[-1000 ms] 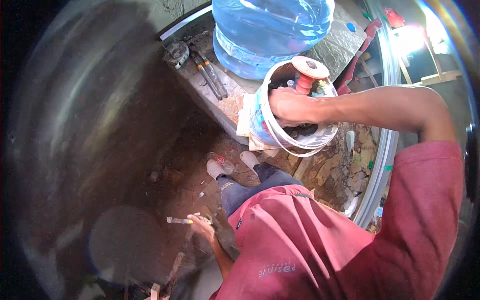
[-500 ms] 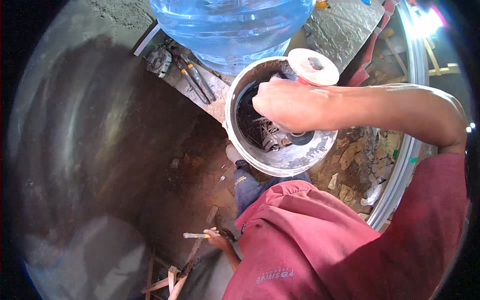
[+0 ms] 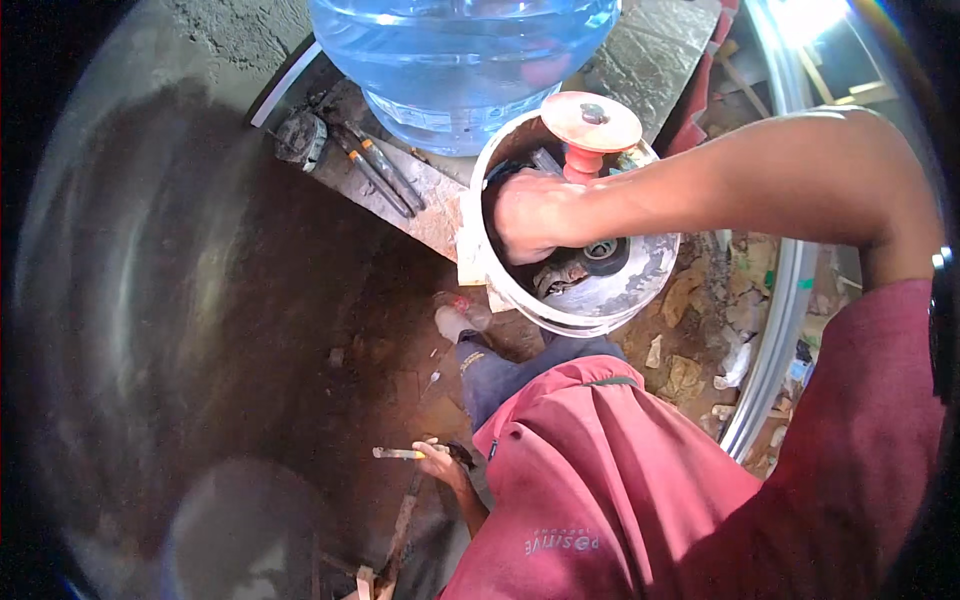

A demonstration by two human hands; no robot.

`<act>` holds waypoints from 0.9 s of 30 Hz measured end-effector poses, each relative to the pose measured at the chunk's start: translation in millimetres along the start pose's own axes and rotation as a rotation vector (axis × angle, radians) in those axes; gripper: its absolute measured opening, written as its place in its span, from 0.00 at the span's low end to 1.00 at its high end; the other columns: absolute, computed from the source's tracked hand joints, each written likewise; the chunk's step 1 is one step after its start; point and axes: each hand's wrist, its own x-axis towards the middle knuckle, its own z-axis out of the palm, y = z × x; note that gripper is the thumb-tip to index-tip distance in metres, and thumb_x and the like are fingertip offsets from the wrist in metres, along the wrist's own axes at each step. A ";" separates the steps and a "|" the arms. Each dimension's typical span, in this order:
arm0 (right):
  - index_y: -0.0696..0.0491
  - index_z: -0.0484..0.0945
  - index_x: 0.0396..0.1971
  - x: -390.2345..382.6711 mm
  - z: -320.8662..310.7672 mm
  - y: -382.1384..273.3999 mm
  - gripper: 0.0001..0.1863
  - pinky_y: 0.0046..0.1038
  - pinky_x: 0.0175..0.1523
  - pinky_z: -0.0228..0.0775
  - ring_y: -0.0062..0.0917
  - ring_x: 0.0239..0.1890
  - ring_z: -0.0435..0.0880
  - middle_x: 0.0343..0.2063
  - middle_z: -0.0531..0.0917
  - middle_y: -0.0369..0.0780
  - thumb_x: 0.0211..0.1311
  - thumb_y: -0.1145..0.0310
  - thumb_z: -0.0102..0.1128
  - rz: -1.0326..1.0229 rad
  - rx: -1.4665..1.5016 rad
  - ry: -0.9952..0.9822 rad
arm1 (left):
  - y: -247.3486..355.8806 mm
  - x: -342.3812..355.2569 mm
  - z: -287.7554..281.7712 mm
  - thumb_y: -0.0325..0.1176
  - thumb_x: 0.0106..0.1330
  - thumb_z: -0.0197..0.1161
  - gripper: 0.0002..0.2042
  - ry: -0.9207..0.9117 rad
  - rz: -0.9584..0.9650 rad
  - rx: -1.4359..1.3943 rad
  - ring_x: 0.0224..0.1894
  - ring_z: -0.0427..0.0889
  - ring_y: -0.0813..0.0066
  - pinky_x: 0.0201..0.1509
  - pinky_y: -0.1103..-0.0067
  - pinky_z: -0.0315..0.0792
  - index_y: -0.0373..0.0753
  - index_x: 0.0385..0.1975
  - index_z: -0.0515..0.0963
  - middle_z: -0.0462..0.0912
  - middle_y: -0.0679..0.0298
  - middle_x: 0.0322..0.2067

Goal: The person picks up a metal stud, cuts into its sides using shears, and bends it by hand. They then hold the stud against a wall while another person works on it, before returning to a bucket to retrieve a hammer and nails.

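My right hand [image 3: 530, 215] reaches down inside a white plaster-smeared bucket [image 3: 635, 308], and its fingers are hidden among the contents. Beside that wrist, a pale round disc [image 3: 590, 118] with a red spool-like neck sticks up at the bucket's far side. A dark wheel-like piece [image 3: 605, 258] lies in the bucket below the forearm. Low on the left, my left hand [image 3: 437, 460] is closed round a thin tool [image 3: 398, 453] with a pale shaft and a yellow band. A dark part shows behind that hand; the tool's exact kind is unclear.
Beyond the bucket, a large blue water bottle [image 3: 465, 80] stands on a dusty board [image 3: 440, 225]. Two orange-banded, dark-handled tools [image 3: 385, 175] lie beside it. A grey wall [image 3: 130, 260] fills the left. Metal profiles [image 3: 790, 320] and debris lie at the right.
My right hand has gone deeper into the bucket and slightly left. The disc piece now sits higher, with more of its red neck showing. My left hand still holds the thin tool.
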 end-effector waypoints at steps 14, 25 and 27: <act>0.66 0.78 0.29 -17.5 58.1 8.0 0.23 0.47 0.40 0.76 0.52 0.37 0.83 0.30 0.82 0.56 0.43 0.60 0.70 0.037 0.182 0.768 | -32.1 63.4 -8.4 0.62 0.73 0.46 0.31 0.128 -0.282 -0.163 0.18 0.61 0.81 0.21 0.80 0.56 0.35 0.26 0.73 0.62 0.72 0.16; 0.61 0.79 0.37 -97.2 7.2 -5.0 0.07 0.19 0.39 0.76 0.14 0.32 0.81 0.30 0.84 0.36 0.67 0.73 0.60 0.129 1.108 0.680 | 23.7 63.0 -31.8 0.57 0.75 0.48 0.27 0.143 -0.233 -0.258 0.14 0.59 0.87 0.15 0.83 0.52 0.36 0.26 0.71 0.59 0.73 0.14; 0.61 0.79 0.39 -113.1 15.6 -2.7 0.08 0.19 0.42 0.76 0.14 0.33 0.81 0.31 0.84 0.37 0.67 0.72 0.60 0.114 1.111 0.745 | 50.5 60.1 -20.2 0.57 0.75 0.48 0.27 0.104 -0.135 -0.285 0.14 0.58 0.86 0.15 0.82 0.51 0.36 0.26 0.70 0.58 0.73 0.14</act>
